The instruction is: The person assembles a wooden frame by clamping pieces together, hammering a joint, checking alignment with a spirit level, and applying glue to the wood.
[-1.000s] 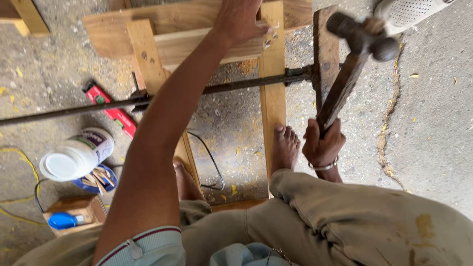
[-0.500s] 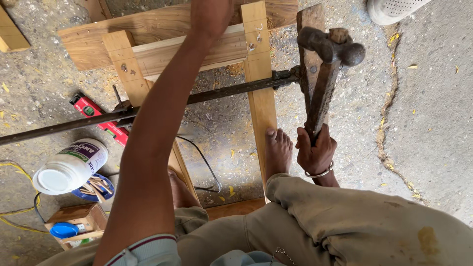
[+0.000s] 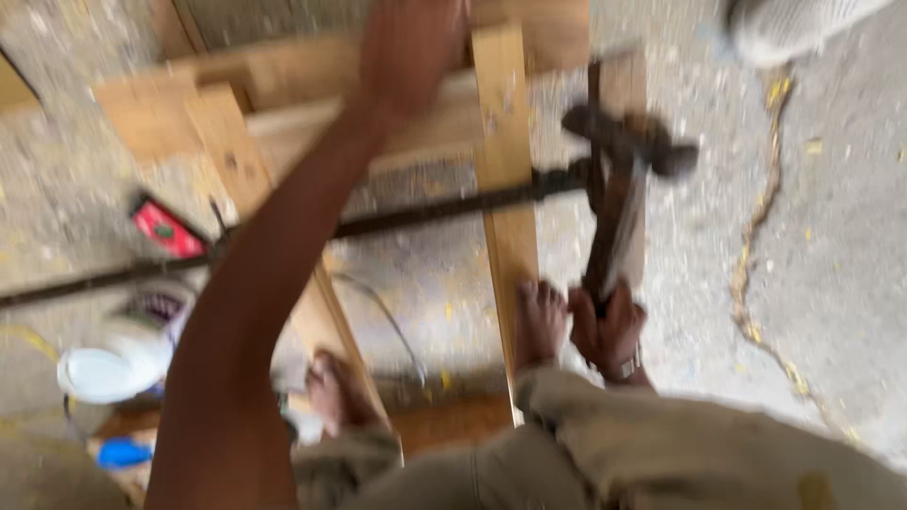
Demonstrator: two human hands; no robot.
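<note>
Hammer (image 3: 624, 179) over wooden frame (image 3: 505, 142), clamp bar (image 3: 444, 203) crossing.

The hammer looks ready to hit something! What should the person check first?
1. Right hand grips the hammer by its handle: ok.
2. Left hand steadies the wooden frame, pressed on its top boards: ok.
3. Left hand is away from the hammer head: ok, they are apart.
4. Bare foot is out of harm's way: not ok, it rests on the upright board right beside the hammer hand.
5. Long metal bar lies across the frame: ok.
6. Nail in place under the hammer: cannot tell, the picture is too blurred.
</note>
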